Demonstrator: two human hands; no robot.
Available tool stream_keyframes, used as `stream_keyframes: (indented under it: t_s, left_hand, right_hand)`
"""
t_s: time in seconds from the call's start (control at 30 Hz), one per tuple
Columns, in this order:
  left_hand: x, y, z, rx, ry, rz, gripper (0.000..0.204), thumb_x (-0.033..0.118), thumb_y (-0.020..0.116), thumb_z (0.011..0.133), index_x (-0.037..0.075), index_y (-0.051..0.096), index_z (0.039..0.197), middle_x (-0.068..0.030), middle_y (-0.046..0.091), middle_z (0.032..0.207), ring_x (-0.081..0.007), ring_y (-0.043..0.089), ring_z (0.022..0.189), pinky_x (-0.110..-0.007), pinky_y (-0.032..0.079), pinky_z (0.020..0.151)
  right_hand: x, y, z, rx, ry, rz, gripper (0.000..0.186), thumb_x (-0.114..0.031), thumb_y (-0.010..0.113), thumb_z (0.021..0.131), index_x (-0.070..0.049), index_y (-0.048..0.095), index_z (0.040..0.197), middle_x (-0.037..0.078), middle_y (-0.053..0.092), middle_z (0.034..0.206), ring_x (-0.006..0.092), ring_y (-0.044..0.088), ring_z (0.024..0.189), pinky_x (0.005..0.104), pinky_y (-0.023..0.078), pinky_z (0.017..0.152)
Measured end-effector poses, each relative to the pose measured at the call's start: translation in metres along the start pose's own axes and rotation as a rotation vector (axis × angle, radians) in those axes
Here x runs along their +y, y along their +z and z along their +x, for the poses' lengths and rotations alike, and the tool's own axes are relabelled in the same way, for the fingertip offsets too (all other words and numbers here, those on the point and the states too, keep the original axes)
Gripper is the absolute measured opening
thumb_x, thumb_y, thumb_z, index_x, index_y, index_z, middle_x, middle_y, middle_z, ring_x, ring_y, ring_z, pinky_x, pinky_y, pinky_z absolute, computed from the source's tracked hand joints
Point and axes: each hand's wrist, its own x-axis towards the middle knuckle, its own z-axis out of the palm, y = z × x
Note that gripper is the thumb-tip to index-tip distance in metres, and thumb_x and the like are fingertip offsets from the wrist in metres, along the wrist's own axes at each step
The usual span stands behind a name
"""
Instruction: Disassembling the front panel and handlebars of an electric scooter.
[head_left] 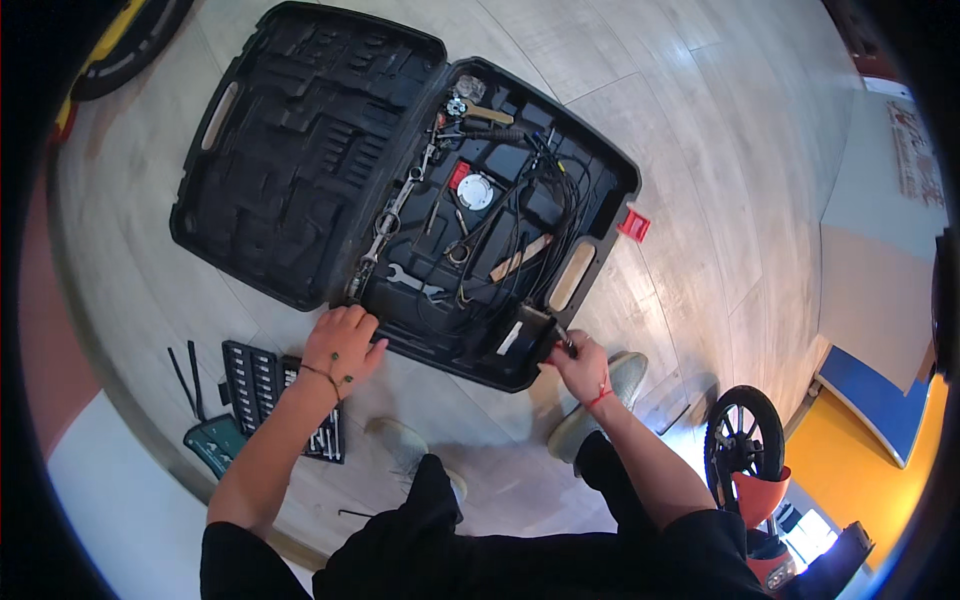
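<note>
A black plastic tool case [310, 180] lies unfolded on the floor, its moulded lid to the left and its tool-filled half to the right. At the hinge side of the near edge rests my left hand [340, 345], thumb apart and holding nothing. My right hand [580, 368] is closed at the near right corner, around a slim dark tool [568, 345] with a shiny tip; its exact kind is unclear. Inside the case are an open-end wrench [413, 283], black cables [575, 205], a round silver disc [475, 191] and several combination wrenches [385, 222] along the hinge.
A socket set [258, 380] lies beside my left forearm, with a green pouch [213, 440] next to it. A red latch [634, 224] juts from the case's right side. My shoes [610, 395] stand close to the case. A small wheel [742, 440] stands at right.
</note>
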Motion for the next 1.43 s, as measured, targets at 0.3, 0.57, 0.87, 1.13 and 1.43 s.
stream_keyframes:
  t_s: [0.3, 0.57, 0.87, 1.13, 1.43]
  left_hand:
    - [0.032, -0.005, 0.061, 0.497, -0.123, -0.110, 0.050, 0.019, 0.063, 0.080, 0.005, 0.046, 0.124, -0.0133, 0.045, 0.130, -0.0307, 0.043, 0.118, -0.045, 0.031, 0.100]
    - [0.051, 0.001, 0.096, 0.422, -0.426, 0.046, 0.065, 0.020, 0.063, 0.079, 0.004, 0.035, 0.135, -0.0175, 0.041, 0.134, -0.0303, 0.041, 0.119, -0.047, 0.030, 0.097]
    - [0.036, 0.022, 0.077, 0.347, -0.151, -0.063, 0.023, 0.001, 0.053, 0.080, 0.003, 0.056, 0.103, -0.0157, 0.052, 0.102, -0.0338, 0.050, 0.099, -0.039, 0.043, 0.086]
    - [0.073, 0.026, 0.032, 0.452, -0.020, -0.430, 0.029, 0.005, 0.059, 0.078, 0.004, 0.056, 0.107, -0.0115, 0.053, 0.112, -0.0316, 0.050, 0.105, -0.040, 0.042, 0.091]
    - [0.026, 0.027, 0.039, 0.548, -0.336, -0.300, 0.062, 0.011, 0.061, 0.078, 0.004, 0.035, 0.135, -0.0172, 0.039, 0.137, -0.0366, 0.036, 0.126, -0.043, 0.028, 0.107]
  right_hand:
    - [-0.002, -0.002, -0.036, -0.072, -0.356, -0.144, 0.020, -0.010, 0.062, 0.074, 0.005, 0.063, 0.088, 0.017, 0.060, 0.090, 0.0289, 0.060, 0.075, 0.0338, 0.048, 0.068]
    - [-0.038, -0.001, -0.024, -0.113, -0.401, -0.013, 0.013, -0.009, 0.059, 0.075, 0.002, 0.060, 0.080, 0.014, 0.058, 0.083, 0.0255, 0.057, 0.069, 0.0317, 0.045, 0.065]
    - [-0.062, 0.005, -0.008, -0.161, -0.267, 0.089, 0.013, -0.013, 0.060, 0.078, 0.000, 0.062, 0.082, 0.004, 0.055, 0.066, 0.0122, 0.054, 0.062, 0.0275, 0.044, 0.060]
    - [-0.086, 0.019, 0.019, -0.066, -0.358, -0.030, 0.019, -0.017, 0.066, 0.077, 0.000, 0.060, 0.082, 0.008, 0.057, 0.065, 0.0136, 0.052, 0.061, 0.0287, 0.044, 0.060]
    - [-0.192, 0.078, 0.085, -0.100, -0.428, -0.046, 0.037, -0.027, 0.065, 0.077, -0.006, 0.063, 0.108, 0.023, 0.065, 0.082, 0.0283, 0.067, 0.080, 0.0352, 0.050, 0.072]
